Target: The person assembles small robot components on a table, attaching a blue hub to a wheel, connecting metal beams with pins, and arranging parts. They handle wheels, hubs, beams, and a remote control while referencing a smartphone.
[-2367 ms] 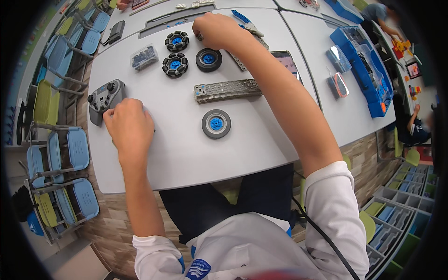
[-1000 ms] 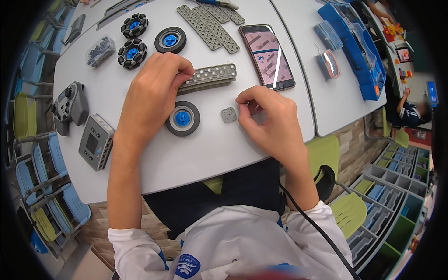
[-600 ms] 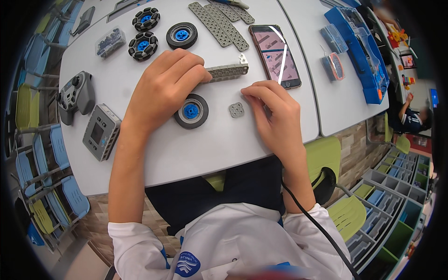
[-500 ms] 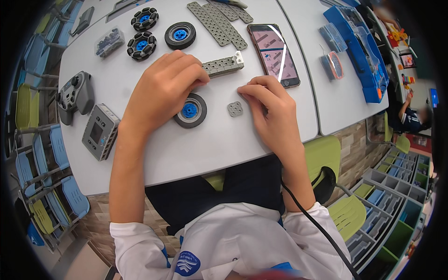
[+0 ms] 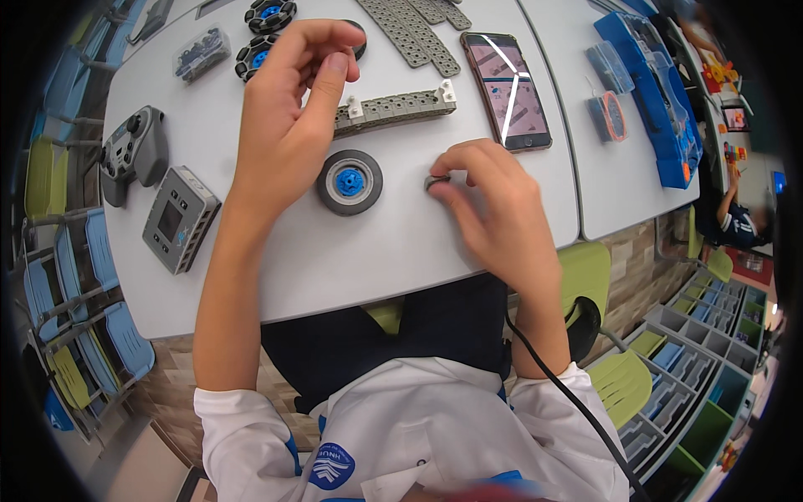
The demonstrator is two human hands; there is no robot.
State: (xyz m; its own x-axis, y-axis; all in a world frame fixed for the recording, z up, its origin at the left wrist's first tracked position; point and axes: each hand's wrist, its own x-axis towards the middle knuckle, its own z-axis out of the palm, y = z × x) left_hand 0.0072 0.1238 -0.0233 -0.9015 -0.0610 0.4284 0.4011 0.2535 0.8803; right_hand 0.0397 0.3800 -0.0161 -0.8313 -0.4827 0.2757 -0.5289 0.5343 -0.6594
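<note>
My right hand (image 5: 492, 205) pinches a small grey square plate (image 5: 435, 181) at its fingertips, just above the white table (image 5: 335, 259). My left hand (image 5: 288, 117) hovers raised over the table with fingers apart and curled, holding nothing. Between the hands lies a grey wheel with a blue hub (image 5: 350, 181). Behind it sits a grey perforated beam with white end pieces (image 5: 395, 109), close to my left thumb.
A smartphone (image 5: 504, 90) lies behind my right hand. A grey controller (image 5: 132, 152) and a grey box-shaped brain unit (image 5: 179, 218) sit at left. Black-and-blue wheels (image 5: 266, 15), grey plates (image 5: 416, 32), a clear parts case (image 5: 201, 50) and blue bins (image 5: 644, 84) line the back.
My left hand has lifted off the beam and wheel and opened. My right hand has closed on the small square plate and picked it up.
</note>
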